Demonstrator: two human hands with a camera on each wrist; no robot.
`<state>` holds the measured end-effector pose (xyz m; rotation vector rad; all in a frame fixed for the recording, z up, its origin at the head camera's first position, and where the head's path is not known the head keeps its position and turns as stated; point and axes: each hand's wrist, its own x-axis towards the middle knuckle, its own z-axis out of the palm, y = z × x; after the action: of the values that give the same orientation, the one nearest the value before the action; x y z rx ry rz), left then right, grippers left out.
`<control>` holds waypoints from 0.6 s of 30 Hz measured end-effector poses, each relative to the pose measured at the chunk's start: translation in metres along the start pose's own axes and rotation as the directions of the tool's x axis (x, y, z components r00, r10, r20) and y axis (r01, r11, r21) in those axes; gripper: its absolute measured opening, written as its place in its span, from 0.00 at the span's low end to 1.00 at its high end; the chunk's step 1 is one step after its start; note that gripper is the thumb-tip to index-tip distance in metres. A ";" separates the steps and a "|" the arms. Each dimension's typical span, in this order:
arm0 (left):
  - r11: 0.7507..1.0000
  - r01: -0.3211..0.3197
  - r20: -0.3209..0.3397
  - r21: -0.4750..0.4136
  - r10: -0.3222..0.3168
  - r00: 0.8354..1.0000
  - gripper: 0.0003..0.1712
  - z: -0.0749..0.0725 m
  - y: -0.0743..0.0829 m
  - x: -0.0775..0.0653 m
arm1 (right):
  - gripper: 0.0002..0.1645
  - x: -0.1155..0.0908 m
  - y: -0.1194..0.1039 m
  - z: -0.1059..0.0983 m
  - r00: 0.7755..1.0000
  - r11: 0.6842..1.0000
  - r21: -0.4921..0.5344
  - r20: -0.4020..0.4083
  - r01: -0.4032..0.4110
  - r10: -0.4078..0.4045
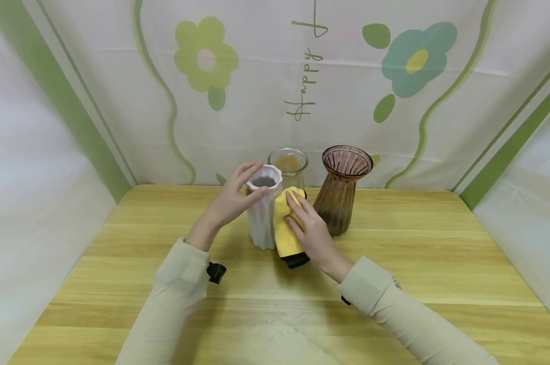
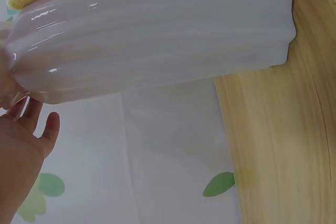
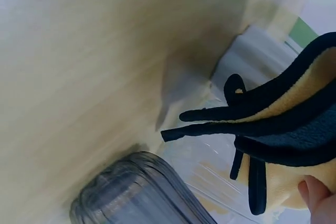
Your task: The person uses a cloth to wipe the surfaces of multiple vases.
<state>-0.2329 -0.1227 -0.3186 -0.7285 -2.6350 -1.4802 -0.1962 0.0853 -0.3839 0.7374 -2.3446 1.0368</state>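
Note:
A white fluted vase (image 1: 261, 223) stands on the table, and my left hand (image 1: 231, 199) holds it by the scalloped rim, thumb on the near side and fingers on the far side. In the left wrist view the glossy, ribbed side of the vase (image 2: 157, 35) fills the upper part. My right hand (image 1: 316, 237) grips a folded yellow cloth (image 1: 285, 235) with black edging, which lies against the right side of the white vase. Loose folds of the cloth (image 3: 283, 129) hang down in the right wrist view, where most of the right hand is out of sight.
Just behind the cloth stands a clear glass vase (image 1: 294, 179), partly hidden. A purple-brown ribbed glass vase (image 1: 338, 200) with a flared mouth is close to the right hand. A white printed curtain (image 1: 266, 101) rises at the back edge of the wooden table (image 1: 416, 263).

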 end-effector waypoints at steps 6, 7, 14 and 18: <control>0.999 0.019 -0.044 0.046 -0.017 0.999 0.42 0.005 0.002 0.002 | 0.33 -0.010 0.006 0.004 0.999 0.999 -0.037 0.040 -0.031 0.033; 0.998 0.020 -0.048 0.053 -0.017 0.999 0.42 0.005 0.002 0.002 | 0.33 -0.012 0.007 0.005 0.998 0.998 -0.046 0.052 -0.043 0.046; 0.995 0.015 -0.067 0.099 -0.008 0.998 0.41 0.004 0.003 0.002 | 0.31 -0.019 0.011 0.007 0.989 0.991 -0.106 0.112 -0.086 0.097; 0.991 0.029 -0.077 0.128 -0.020 0.997 0.41 0.002 0.003 0.002 | 0.30 -0.019 0.013 0.007 0.991 0.993 -0.093 0.104 -0.079 0.088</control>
<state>-0.2328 -0.1191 -0.3169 -0.6185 -2.6614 -1.3007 -0.1917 0.0922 -0.4060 0.6829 -2.5160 0.9420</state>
